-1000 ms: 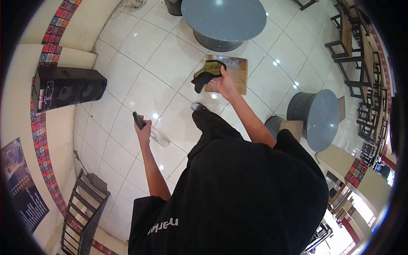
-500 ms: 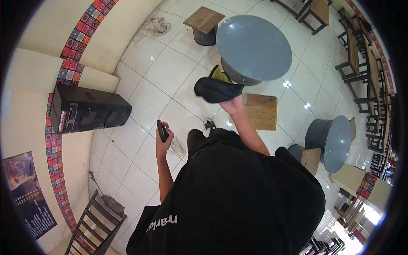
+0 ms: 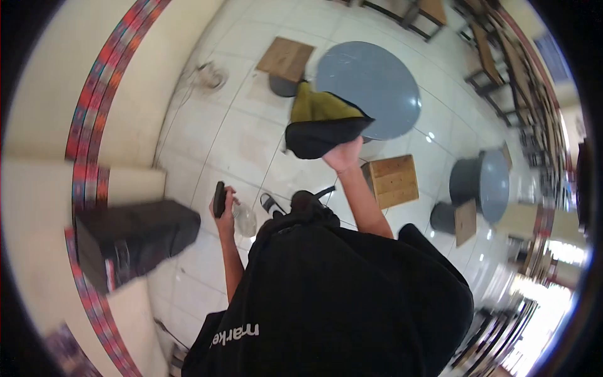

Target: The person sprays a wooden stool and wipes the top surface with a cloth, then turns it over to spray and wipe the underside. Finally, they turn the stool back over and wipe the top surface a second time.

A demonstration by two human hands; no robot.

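My right hand [image 3: 343, 156] is raised in front of me and grips a black and mustard-yellow cloth [image 3: 321, 122], which hangs open just short of the round grey table [image 3: 370, 88]. My left hand [image 3: 224, 206] is lower, near my left hip, closed around a clear spray bottle [image 3: 242, 220] with a black trigger head [image 3: 219, 198]. My black shirt fills the lower middle of the view. One sandalled foot [image 3: 271, 203] shows on the white tile floor below the cloth.
A wooden stool [image 3: 392, 181] stands right of my arm, another [image 3: 286, 61] beyond the table's left side. A black speaker [image 3: 132, 239] lies on a ledge at left. A second round grey table [image 3: 487, 185] and dark chairs stand at right.
The view has swung and blurred as I moved forward. My right hand lifted the cloth higher, toward the round table, and it now hangs spread. The left hand still carries the spray bottle.
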